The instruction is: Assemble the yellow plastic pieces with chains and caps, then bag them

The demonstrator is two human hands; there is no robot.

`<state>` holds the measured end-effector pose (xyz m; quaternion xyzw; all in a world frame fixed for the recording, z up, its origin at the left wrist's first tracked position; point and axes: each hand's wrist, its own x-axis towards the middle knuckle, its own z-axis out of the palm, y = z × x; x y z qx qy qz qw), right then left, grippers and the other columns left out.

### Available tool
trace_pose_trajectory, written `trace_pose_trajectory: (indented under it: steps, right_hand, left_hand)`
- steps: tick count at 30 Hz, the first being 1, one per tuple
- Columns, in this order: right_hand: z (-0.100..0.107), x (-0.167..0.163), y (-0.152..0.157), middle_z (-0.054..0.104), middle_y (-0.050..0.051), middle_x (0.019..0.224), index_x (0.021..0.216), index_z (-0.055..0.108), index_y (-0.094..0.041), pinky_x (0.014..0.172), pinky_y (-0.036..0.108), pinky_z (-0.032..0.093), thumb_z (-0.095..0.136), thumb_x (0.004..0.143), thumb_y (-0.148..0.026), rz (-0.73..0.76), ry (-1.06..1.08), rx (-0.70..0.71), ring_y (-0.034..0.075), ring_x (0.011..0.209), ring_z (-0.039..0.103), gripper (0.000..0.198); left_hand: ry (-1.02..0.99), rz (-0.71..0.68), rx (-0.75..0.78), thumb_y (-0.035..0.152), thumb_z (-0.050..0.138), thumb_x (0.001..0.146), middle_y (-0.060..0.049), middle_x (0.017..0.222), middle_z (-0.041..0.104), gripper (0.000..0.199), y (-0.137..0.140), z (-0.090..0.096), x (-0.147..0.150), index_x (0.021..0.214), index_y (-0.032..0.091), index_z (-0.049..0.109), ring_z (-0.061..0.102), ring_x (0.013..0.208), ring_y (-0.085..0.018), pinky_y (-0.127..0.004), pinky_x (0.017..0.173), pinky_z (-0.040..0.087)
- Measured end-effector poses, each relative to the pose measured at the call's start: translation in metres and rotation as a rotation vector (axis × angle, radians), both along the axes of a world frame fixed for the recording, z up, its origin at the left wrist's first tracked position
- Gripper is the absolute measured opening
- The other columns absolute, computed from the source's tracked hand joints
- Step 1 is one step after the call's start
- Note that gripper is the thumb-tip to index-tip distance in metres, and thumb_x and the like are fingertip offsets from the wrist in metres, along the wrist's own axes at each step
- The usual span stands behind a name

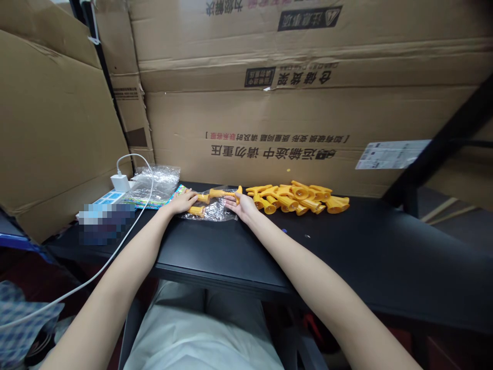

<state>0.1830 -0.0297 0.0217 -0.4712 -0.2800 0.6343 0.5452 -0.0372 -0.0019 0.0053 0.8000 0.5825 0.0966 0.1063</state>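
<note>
A clear plastic bag (217, 211) lies on the black tabletop with several yellow-orange plastic pieces inside, each with a flared, trumpet-like end. My left hand (182, 201) grips the bag's left part, its fingers bent over the film and a piece. At the bag's right side, my right hand (243, 206) holds a yellow plastic piece (238, 193) between thumb and fingers; its curved end sticks up above them. How far that piece reaches into the bag I cannot tell. Just right of this hand lies a pile of similar yellow plastic pieces (298, 195).
Left of my hands lie a stack of clear bags (156, 181) and a colourful printed sheet. A white charger (120, 183) has a cable (133, 231) running across the table's left side. Cardboard (246, 113) walls the back and left; a black metal post (435, 144) slants at right.
</note>
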Motion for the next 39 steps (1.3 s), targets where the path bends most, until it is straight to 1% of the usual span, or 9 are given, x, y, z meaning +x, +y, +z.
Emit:
trace_pose_trajectory:
  steps: [8,13,15,22,28,31,34,37,39]
  right_hand:
    - [-0.002,-0.001,0.000,0.059,0.003,0.064,0.093,0.050,-0.014,0.059,0.023,0.054,0.030,0.096,-0.015,-0.037,0.003,-0.002,0.013,0.056,0.060,0.021]
    - [-0.002,0.002,-0.002,0.058,0.002,0.061,0.090,0.051,-0.014,0.054,0.026,0.053,0.034,0.095,-0.016,0.095,-0.093,-0.033,0.014,0.052,0.059,0.018]
    - [-0.002,0.004,-0.002,0.058,0.001,0.060,0.089,0.052,-0.014,0.052,0.025,0.052,0.037,0.094,-0.017,0.110,-0.134,-0.023,0.013,0.051,0.057,0.016]
    - [-0.003,0.007,0.003,0.062,0.004,0.070,0.089,0.053,-0.015,0.057,0.021,0.052,0.032,0.096,-0.019,0.002,-0.082,0.024,0.010,0.055,0.056,0.023]
    - [-0.001,-0.001,-0.004,0.058,0.002,0.066,0.081,0.050,-0.016,0.058,0.023,0.052,0.032,0.096,-0.015,0.114,-0.089,0.002,0.010,0.053,0.055,0.023]
    - [-0.001,-0.001,-0.006,0.053,0.000,0.056,0.076,0.048,-0.016,0.048,0.023,0.049,0.034,0.097,-0.021,0.173,-0.208,0.000,0.010,0.045,0.050,0.025]
    - [-0.003,0.003,-0.003,0.045,-0.003,0.046,0.068,0.047,-0.017,0.035,0.019,0.037,0.043,0.094,-0.025,0.156,-0.430,0.068,0.008,0.036,0.042,0.028]
    - [-0.007,0.010,0.000,0.037,-0.006,0.037,0.056,0.045,-0.017,0.029,0.016,0.026,0.053,0.087,-0.019,0.146,-0.563,0.124,0.005,0.030,0.031,0.033]
    - [-0.009,0.012,0.003,0.037,-0.005,0.035,0.052,0.044,-0.017,0.029,0.017,0.029,0.057,0.082,-0.012,0.156,-0.558,0.123,0.005,0.030,0.032,0.033]
  left_hand:
    - [0.001,-0.004,0.020,0.047,0.019,0.094,-0.005,0.151,0.032,0.048,0.000,0.000,0.000,0.129,0.030,0.048,0.013,0.144,-0.026,-0.063,0.110,0.014]
    - [-0.010,0.182,0.083,0.052,0.022,0.092,-0.007,0.157,0.012,0.054,-0.005,0.001,0.004,0.137,0.028,0.040,0.001,0.144,-0.032,-0.067,0.108,0.007]
    - [-0.020,0.230,0.062,0.054,0.023,0.091,-0.009,0.157,0.011,0.058,-0.006,0.001,0.006,0.140,0.026,0.037,0.003,0.144,-0.034,-0.066,0.108,0.009]
    - [-0.035,0.144,0.014,0.051,0.023,0.093,-0.006,0.153,0.028,0.048,-0.003,-0.001,0.006,0.124,0.027,0.052,0.010,0.144,-0.032,-0.067,0.107,0.012]
    - [-0.056,0.117,0.032,0.050,0.024,0.093,-0.008,0.152,0.029,0.047,-0.001,-0.003,0.006,0.116,0.025,0.055,0.011,0.143,-0.032,-0.068,0.106,0.012]
    - [-0.096,0.148,0.046,0.053,0.027,0.091,-0.010,0.154,0.023,0.048,0.001,-0.006,0.005,0.119,0.023,0.052,0.013,0.143,-0.032,-0.064,0.108,0.016]
    - [-0.142,0.160,0.079,0.054,0.032,0.089,-0.014,0.154,0.021,0.053,0.004,-0.011,0.004,0.128,0.020,0.045,0.016,0.143,-0.031,-0.058,0.110,0.021]
    - [-0.177,0.096,0.111,0.054,0.034,0.088,-0.017,0.152,0.026,0.059,0.009,-0.017,0.005,0.133,0.016,0.039,0.019,0.142,-0.028,-0.048,0.112,0.023]
    - [-0.202,0.043,0.134,0.053,0.035,0.087,-0.017,0.150,0.029,0.062,0.010,-0.020,0.007,0.134,0.014,0.038,0.020,0.142,-0.026,-0.044,0.114,0.022]
